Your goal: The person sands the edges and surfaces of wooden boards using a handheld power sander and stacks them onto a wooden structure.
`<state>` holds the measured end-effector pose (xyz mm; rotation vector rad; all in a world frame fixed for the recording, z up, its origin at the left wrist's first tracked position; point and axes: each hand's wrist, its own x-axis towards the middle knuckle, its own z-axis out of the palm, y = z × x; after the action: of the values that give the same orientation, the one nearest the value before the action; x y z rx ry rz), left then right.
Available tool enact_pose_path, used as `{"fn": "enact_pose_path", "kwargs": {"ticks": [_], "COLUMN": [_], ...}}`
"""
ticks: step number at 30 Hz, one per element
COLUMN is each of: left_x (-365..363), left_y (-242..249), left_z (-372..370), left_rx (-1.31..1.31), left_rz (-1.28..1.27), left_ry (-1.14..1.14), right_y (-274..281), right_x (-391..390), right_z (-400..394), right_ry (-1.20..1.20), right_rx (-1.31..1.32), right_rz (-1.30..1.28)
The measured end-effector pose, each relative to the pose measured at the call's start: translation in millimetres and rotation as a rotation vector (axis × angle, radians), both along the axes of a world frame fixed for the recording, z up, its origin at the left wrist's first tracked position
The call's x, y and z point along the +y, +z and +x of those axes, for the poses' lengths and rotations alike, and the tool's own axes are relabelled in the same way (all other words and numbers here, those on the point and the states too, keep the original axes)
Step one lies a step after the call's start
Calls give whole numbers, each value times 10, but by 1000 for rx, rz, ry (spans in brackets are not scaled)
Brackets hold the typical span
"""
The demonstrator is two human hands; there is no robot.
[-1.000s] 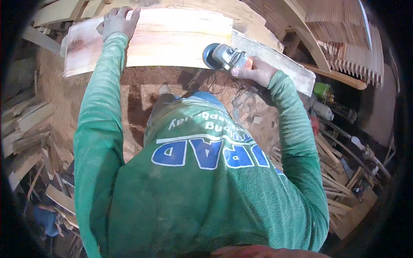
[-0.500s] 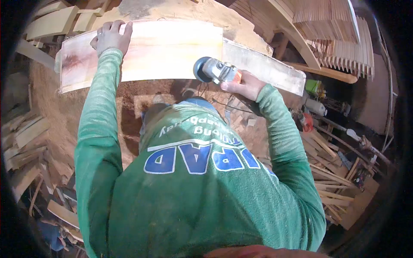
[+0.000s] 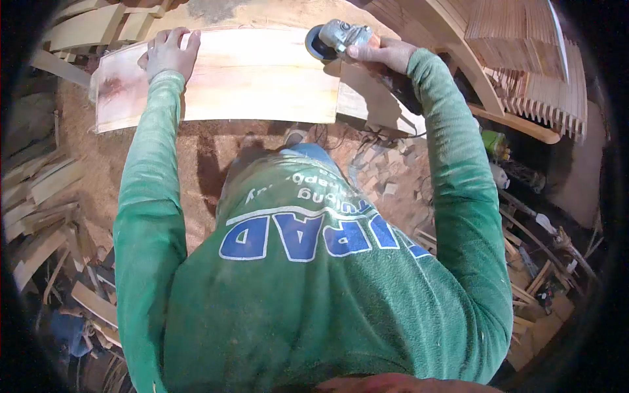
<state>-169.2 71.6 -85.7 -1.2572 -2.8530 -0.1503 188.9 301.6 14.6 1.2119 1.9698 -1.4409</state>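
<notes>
A wide, slightly curved wooden board [image 3: 262, 82] with reddish grain lies before me. My left hand [image 3: 171, 56] grips its far edge near the left end, fingers bent over the edge. My right hand [image 3: 391, 54] is closed around an angle grinder [image 3: 344, 36] with a grey metal head and orange body. The round disc [image 3: 319, 43] of the grinder is at the far right corner of the board, tilted on edge. Under the board's right end, a paler greyish plank [image 3: 367, 92] extends to the right, partly in shadow.
Stacked curved wood pieces [image 3: 517, 39] stand at the far right, beside a long curved plank [image 3: 517, 123]. Offcuts [image 3: 386, 167] and sawdust cover the floor, with more scrap wood [image 3: 46, 190] at left. A dark cord [image 3: 393, 134] runs below the grinder.
My right hand has moved the grinder away from me and slightly right, from the board's near right part to its far corner. My left hand stays on the far edge.
</notes>
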Motion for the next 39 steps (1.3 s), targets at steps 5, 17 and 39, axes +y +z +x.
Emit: {"fn": "enact_pose_path", "kwargs": {"ticks": [5,17,39], "left_x": [16,31,20], "left_y": [-2,82,69], "left_z": [-2,42,11], "left_rx": [-4,-43,-40], "left_rz": [-3,-41,-3], "left_ry": [5,25,4], "right_y": [176,36,314], "right_x": [-508,-282,-381], "right_z": [306,243,-99], "right_ry": [88,94,-23], "right_rx": [100,-46,109], "right_rz": [-63,128,-39]}}
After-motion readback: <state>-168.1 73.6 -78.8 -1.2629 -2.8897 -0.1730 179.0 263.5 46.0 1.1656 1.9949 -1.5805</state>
